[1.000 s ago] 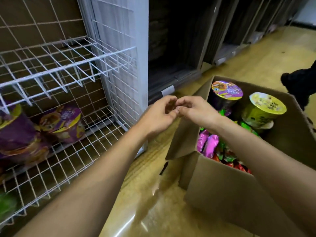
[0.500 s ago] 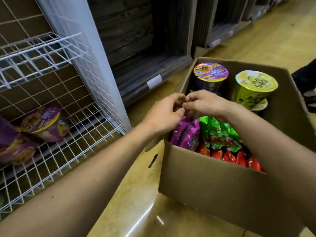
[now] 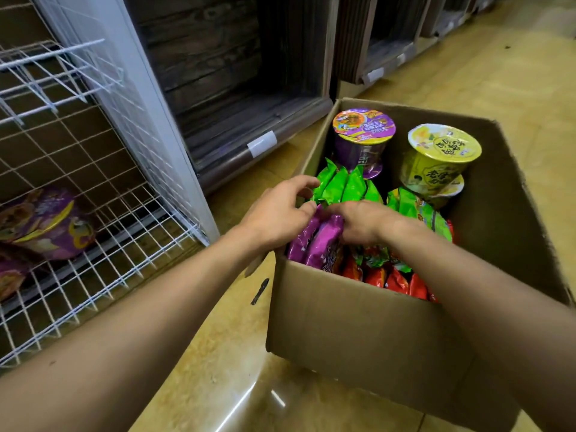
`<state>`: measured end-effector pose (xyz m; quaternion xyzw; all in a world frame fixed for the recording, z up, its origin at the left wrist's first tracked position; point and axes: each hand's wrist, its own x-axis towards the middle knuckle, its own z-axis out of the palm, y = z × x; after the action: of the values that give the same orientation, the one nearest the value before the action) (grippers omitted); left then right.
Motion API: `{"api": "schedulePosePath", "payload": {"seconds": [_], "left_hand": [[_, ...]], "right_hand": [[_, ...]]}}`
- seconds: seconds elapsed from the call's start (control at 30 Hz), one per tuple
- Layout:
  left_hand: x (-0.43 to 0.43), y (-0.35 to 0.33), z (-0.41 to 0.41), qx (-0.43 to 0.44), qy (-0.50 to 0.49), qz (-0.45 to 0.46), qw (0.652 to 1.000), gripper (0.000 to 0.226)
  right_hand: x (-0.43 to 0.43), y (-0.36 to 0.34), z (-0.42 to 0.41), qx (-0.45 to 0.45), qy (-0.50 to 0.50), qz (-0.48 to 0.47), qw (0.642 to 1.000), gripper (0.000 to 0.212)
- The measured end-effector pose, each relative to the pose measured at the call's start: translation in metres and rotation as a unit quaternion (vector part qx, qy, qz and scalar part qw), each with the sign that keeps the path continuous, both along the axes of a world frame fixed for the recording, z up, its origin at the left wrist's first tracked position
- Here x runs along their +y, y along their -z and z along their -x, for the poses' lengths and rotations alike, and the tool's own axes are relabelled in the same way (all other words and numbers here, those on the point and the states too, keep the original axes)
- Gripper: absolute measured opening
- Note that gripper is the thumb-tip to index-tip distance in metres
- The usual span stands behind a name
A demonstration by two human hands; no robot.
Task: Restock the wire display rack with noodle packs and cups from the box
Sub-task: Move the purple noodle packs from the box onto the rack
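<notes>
Glossy floor point(image 3: 514, 73), box point(image 3: 358, 332) of cups point(image 3: 364, 135) and packs point(image 3: 343, 185), right hand point(image 3: 364, 222) gripping purple packs point(image 3: 318, 247), left hand point(image 3: 277, 213) fingers point(image 3: 307, 182) apart

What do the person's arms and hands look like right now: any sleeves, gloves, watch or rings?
The left forearm and right forearm are bare as far as the frame shows; no sleeve comes into view. The left hand and right hand wear no gloves. No watch, band or bracelet shows at either wrist, and no ring on the visible fingers.
</notes>
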<state>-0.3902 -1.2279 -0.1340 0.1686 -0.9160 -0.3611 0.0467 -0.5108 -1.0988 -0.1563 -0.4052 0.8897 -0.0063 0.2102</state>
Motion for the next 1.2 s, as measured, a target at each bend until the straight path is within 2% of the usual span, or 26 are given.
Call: {"api": "schedulePosePath", "payload": {"seconds": [0.07, 0.13, 0.23, 0.3, 0.43, 0.53, 0.63, 0.8, 1.0, 1.1, 1.17, 1.2], "left_hand": [[-0.001, -0.001, -0.001, 0.008, -0.004, -0.010, 1.000, 0.041], [0.000, -0.001, -0.001, 0.009, -0.004, -0.011, 1.000, 0.040], [-0.001, 0.000, -0.002, 0.007, -0.001, -0.009, 1.000, 0.039], [-0.001, -0.001, -0.002, 0.007, 0.001, -0.010, 1.000, 0.039], [0.000, -0.006, -0.003, 0.004, 0.005, -0.015, 1.000, 0.035], [0.004, -0.012, -0.004, 0.016, 0.000, -0.059, 0.998, 0.040], [0.004, -0.020, -0.007, 0.022, -0.002, -0.121, 0.992, 0.045], [-0.005, -0.034, -0.007, 0.072, -0.002, -0.208, 0.975, 0.030], [-0.016, -0.036, -0.002, 0.144, -0.075, -0.393, 0.905, 0.007], [-0.016, -0.038, -0.004, 0.156, -0.057, -0.397, 0.903, 0.022], [-0.013, -0.039, -0.006, 0.160, -0.048, -0.376, 0.911, 0.033], [-0.012, -0.040, -0.006, 0.163, -0.056, -0.350, 0.921, 0.032]], "right_hand": [[0.002, 0.007, -0.002, 0.043, 0.007, 0.000, 0.999, 0.054], [0.005, 0.011, -0.001, 0.069, 0.003, 0.000, 0.998, 0.041], [0.009, 0.006, 0.006, 0.064, -0.013, -0.010, 0.998, 0.027], [0.013, -0.003, 0.014, 0.031, -0.022, 0.022, 0.999, 0.020], [0.021, -0.027, 0.021, -0.089, 0.000, 0.159, 0.983, 0.013], [0.028, -0.044, 0.023, -0.191, 0.055, 0.273, 0.941, 0.015], [0.029, -0.054, 0.030, -0.198, 0.101, 0.365, 0.904, 0.016], [0.021, -0.063, 0.027, -0.215, 0.140, 0.481, 0.838, 0.017], [0.006, -0.067, 0.020, -0.247, 0.218, 0.590, 0.737, 0.019], [-0.004, -0.069, 0.018, -0.272, 0.251, 0.609, 0.702, 0.019], [-0.010, -0.070, 0.014, -0.299, 0.257, 0.618, 0.680, 0.018], [-0.013, -0.072, 0.012, -0.315, 0.257, 0.623, 0.668, 0.017]]}}
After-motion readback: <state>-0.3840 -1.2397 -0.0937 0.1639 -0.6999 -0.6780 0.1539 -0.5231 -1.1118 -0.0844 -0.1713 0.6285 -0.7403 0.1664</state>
